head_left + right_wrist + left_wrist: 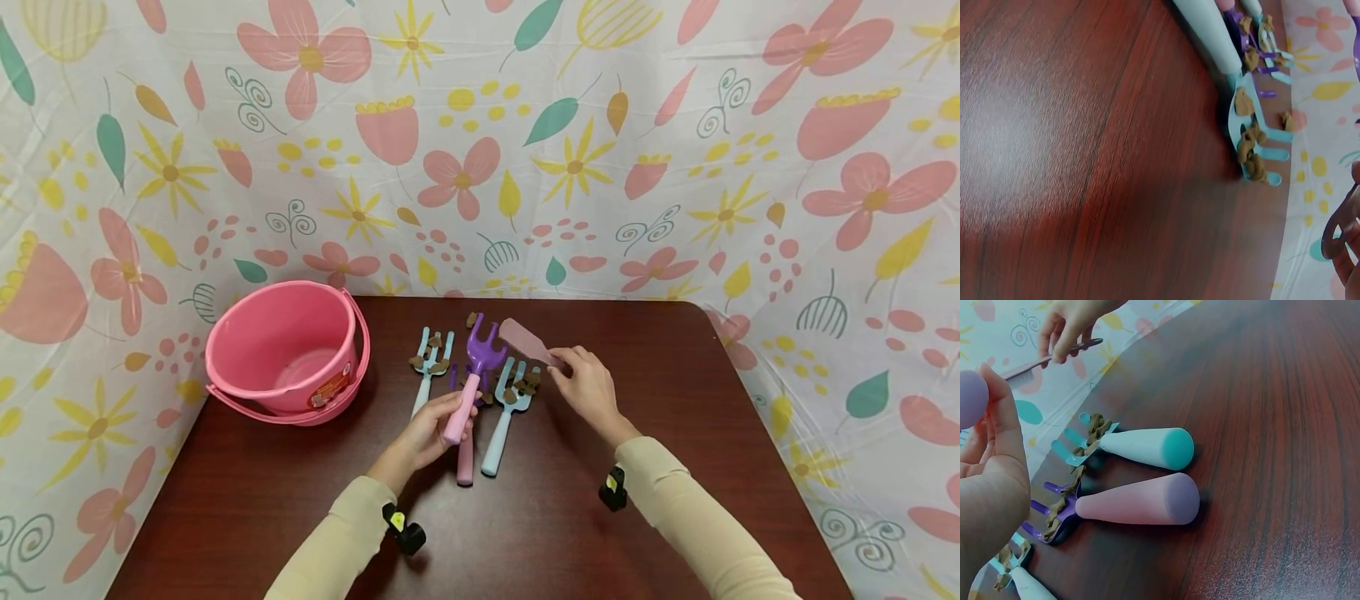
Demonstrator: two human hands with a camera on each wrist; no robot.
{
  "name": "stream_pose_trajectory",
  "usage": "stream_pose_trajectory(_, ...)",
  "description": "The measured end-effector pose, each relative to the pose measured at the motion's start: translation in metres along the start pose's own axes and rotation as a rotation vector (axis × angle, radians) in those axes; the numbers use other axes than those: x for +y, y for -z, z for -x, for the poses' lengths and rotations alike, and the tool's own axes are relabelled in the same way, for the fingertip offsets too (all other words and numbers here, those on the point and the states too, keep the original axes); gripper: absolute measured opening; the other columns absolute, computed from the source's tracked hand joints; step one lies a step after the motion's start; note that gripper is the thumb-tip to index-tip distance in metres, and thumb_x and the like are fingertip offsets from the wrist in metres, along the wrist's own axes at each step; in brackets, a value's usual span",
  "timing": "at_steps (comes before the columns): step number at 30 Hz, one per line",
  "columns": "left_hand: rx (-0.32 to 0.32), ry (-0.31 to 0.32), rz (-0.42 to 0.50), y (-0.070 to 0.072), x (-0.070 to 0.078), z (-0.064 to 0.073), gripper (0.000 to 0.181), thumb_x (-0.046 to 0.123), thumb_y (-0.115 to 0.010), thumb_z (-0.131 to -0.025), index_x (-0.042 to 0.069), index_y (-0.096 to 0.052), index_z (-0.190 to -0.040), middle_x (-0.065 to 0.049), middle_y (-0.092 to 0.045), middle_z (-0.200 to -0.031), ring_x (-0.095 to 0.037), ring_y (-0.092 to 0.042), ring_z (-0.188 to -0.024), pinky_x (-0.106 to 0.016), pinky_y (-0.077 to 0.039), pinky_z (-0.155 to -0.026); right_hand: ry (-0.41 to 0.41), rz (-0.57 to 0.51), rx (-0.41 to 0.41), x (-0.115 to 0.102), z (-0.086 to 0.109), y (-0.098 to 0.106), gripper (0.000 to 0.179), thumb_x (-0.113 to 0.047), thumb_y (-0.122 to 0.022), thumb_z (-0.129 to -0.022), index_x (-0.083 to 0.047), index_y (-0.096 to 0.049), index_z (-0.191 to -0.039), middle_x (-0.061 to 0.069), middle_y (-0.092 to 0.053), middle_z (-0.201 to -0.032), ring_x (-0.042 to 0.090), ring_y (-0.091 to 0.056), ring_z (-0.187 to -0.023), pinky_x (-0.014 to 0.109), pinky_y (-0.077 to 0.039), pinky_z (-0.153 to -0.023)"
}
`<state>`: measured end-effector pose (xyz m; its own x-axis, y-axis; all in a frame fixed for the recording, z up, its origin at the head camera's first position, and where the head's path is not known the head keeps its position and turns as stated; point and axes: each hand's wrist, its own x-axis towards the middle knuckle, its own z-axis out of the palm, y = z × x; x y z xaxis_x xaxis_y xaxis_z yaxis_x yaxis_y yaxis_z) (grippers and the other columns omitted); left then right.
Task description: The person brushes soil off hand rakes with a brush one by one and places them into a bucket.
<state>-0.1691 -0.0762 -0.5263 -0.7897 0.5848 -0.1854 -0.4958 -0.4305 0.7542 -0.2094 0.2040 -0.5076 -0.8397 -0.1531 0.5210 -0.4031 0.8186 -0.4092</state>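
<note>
My left hand (431, 429) grips the pink handle of a toy garden fork (486, 354) with purple tines, raised above the table. In my right hand (588, 387) is a pink brush (525, 342), pinched by its handle, its head close to the tines. Its bristles show in the left wrist view, where the right hand (1072, 325) appears at the top. Below lie a light blue fork (422, 392), a purple fork with a pink handle (1138, 500), partly hidden by my left hand in the head view, and another light blue fork (1210, 37). Brown clay-like lumps (1250, 147) cling to their tines.
A pink bucket (288, 292) stands at the table's left, its handle lowered. One brown lump (471, 320) shows near the raised tines. A flower-printed sheet (465, 125) hangs behind and beside the dark wooden table (675, 375).
</note>
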Motion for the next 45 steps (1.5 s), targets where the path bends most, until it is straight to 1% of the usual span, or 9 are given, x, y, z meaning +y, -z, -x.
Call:
stream_pose_trajectory(5,0.015,0.007,-0.009,0.0,0.001,0.0,0.029,0.021,-0.04,-0.098,0.005,-0.049,-0.121,0.0,-0.06,-0.089,-0.01,-0.055,-0.068,-0.021,-0.047,-0.062,-0.019,0.017,0.007,0.005,0.0,0.002,0.027,-0.016,-0.073,-0.077,-0.013,-0.068,-0.104,0.004,-0.063,-0.088,0.021,-0.058,-0.073,0.036,-0.046,-0.055)
stream_pose_trajectory(11,-0.008,0.005,-0.017,0.001,0.002,0.001,0.029,0.019,-0.037,-0.099,0.006,-0.05,-0.121,-0.001,-0.059,-0.089,-0.01,-0.055,-0.069,-0.021,-0.048,-0.062,-0.049,0.03,0.024,0.01,0.002,0.004,0.027,-0.016,-0.074,-0.077,-0.012,-0.068,-0.103,0.005,-0.064,-0.088,0.02,-0.057,-0.072,0.037,-0.045,-0.054)
stream_pose_trajectory(17,-0.003,0.006,-0.05,0.003,0.005,0.002,0.047,0.019,-0.036,-0.099,-0.009,-0.029,-0.136,0.0,-0.059,-0.091,-0.01,-0.055,-0.07,-0.02,-0.047,-0.062,-0.074,0.039,0.036,0.014,0.004,0.006,0.026,-0.016,-0.073,-0.077,-0.012,-0.068,-0.103,0.005,-0.064,-0.088,0.02,-0.057,-0.071,0.037,-0.044,-0.055)
stream_pose_trajectory(20,0.017,0.014,-0.055,0.004,0.005,0.002,0.051,0.02,-0.037,-0.099,-0.01,-0.024,-0.138,0.0,-0.058,-0.091,-0.01,-0.054,-0.071,-0.02,-0.047,-0.061,-0.06,0.027,0.039,0.012,0.004,0.006,0.026,-0.015,-0.073,-0.077,-0.012,-0.068,-0.103,0.004,-0.063,-0.087,0.019,-0.056,-0.071,0.036,-0.044,-0.054)
stream_pose_trajectory(27,0.037,0.022,-0.044,0.005,0.005,0.001,0.053,0.021,-0.039,-0.099,-0.01,-0.023,-0.139,-0.002,-0.057,-0.092,-0.011,-0.054,-0.071,-0.019,-0.048,-0.06,0.029,-0.024,0.026,0.001,0.004,0.005,0.027,-0.015,-0.072,-0.078,-0.013,-0.068,-0.105,0.003,-0.063,-0.088,0.018,-0.057,-0.075,0.036,-0.045,-0.056)
stream_pose_trajectory(34,0.025,0.012,-0.045,0.005,0.002,0.0,0.05,0.019,-0.037,-0.099,-0.01,-0.025,-0.138,0.0,-0.059,-0.09,-0.01,-0.056,-0.069,-0.02,-0.048,-0.061,0.064,-0.046,-0.035,-0.013,0.005,0.001,0.027,-0.015,-0.071,-0.078,-0.016,-0.067,-0.106,0.0,-0.062,-0.088,0.015,-0.053,-0.071,0.031,-0.042,-0.055)
stream_pose_trajectory(41,0.047,0.015,0.003,0.001,0.001,-0.002,0.035,0.018,-0.039,-0.098,-0.001,-0.044,-0.127,-0.002,-0.059,-0.089,-0.011,-0.055,-0.067,-0.021,-0.048,-0.059,0.07,-0.05,-0.048,-0.016,0.007,-0.001,0.027,-0.015,-0.071,-0.079,-0.016,-0.068,-0.106,0.001,-0.062,-0.089,0.017,-0.053,-0.07,0.03,-0.042,-0.055)
stream_pose_trajectory(43,0.045,0.015,0.004,0.0,0.001,-0.001,0.037,0.018,-0.039,-0.099,-0.002,-0.042,-0.129,-0.002,-0.059,-0.088,-0.011,-0.055,-0.067,-0.021,-0.048,-0.06,0.062,-0.051,-0.041,-0.014,0.008,0.0,0.028,-0.015,-0.071,-0.079,-0.015,-0.067,-0.106,0.001,-0.062,-0.089,0.016,-0.054,-0.071,0.031,-0.042,-0.055)
stream_pose_trajectory(45,0.036,0.013,-0.007,-0.001,0.001,-0.001,0.044,0.019,-0.038,-0.099,-0.007,-0.034,-0.134,-0.001,-0.059,-0.088,-0.01,-0.055,-0.067,-0.021,-0.048,-0.06,0.055,-0.054,-0.034,-0.013,0.008,0.0,0.029,-0.014,-0.072,-0.078,-0.014,-0.067,-0.106,0.001,-0.063,-0.089,0.015,-0.054,-0.072,0.031,-0.043,-0.055)
